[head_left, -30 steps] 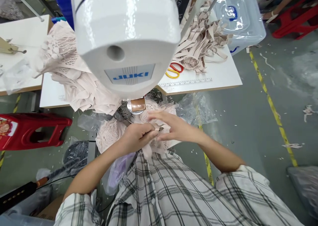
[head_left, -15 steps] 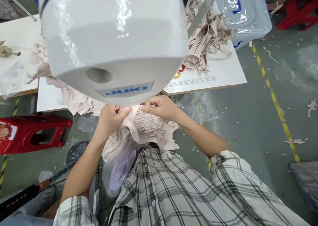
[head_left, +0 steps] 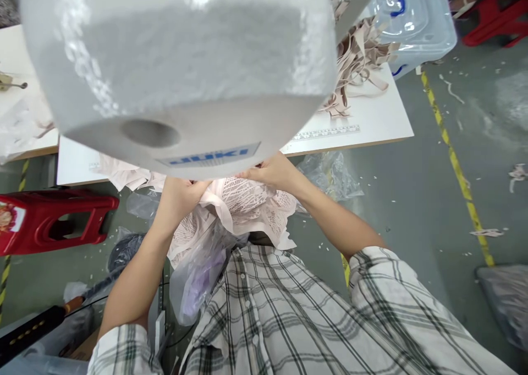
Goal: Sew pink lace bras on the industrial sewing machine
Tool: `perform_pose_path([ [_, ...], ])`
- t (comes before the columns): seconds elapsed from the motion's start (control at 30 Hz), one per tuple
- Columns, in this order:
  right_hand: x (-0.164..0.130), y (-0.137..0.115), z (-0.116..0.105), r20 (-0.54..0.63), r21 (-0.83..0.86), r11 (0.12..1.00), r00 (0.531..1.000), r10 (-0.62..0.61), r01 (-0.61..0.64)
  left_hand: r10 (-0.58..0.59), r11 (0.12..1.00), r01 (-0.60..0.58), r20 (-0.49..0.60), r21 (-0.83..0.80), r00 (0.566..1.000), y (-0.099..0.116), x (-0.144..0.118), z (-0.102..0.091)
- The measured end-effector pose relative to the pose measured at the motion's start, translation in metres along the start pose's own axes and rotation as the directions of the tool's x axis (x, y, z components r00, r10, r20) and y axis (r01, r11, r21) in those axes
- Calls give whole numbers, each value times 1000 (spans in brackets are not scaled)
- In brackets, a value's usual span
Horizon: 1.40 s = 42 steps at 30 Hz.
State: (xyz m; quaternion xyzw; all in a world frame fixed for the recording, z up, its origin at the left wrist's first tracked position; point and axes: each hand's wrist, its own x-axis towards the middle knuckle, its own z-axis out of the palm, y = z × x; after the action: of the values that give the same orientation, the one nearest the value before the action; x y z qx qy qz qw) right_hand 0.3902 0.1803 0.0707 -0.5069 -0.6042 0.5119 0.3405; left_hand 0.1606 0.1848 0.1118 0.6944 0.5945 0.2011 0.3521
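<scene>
head view: my left fingers point(head_left: 200, 190) and right fingers point(head_left: 252, 174) are closed on the pale pink lace fabric point(head_left: 244, 200), tips partly hidden by the white machine head point(head_left: 185, 67).

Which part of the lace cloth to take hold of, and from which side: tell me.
Likely the plain strip along the near side of the lace cloth, pinched from the plaid shirt's side: it curls loose there, while the machine head hides the far edge.

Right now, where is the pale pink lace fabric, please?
In the head view, the lace fabric is just left of centre, below the white JUKI machine head, between the left hand and the right hand.
</scene>
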Motion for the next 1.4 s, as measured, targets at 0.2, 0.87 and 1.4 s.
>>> perform_pose_path([
  [0.2, -16, 64, 23, 98, 148, 988, 995, 33, -48, 11, 1000, -11, 8, -2, 1000, -3, 1, -4],
  [0.87, -107, 93, 20, 228, 538, 765, 935, 271, -353, 37, 999, -36, -55, 14, 998, -8, -1, -6],
  [1.4, -101, -47, -3, 634, -117, 935, 750, -189, 335, 415, 826, -562, 638, 34, 649, 41, -78, 26],
])
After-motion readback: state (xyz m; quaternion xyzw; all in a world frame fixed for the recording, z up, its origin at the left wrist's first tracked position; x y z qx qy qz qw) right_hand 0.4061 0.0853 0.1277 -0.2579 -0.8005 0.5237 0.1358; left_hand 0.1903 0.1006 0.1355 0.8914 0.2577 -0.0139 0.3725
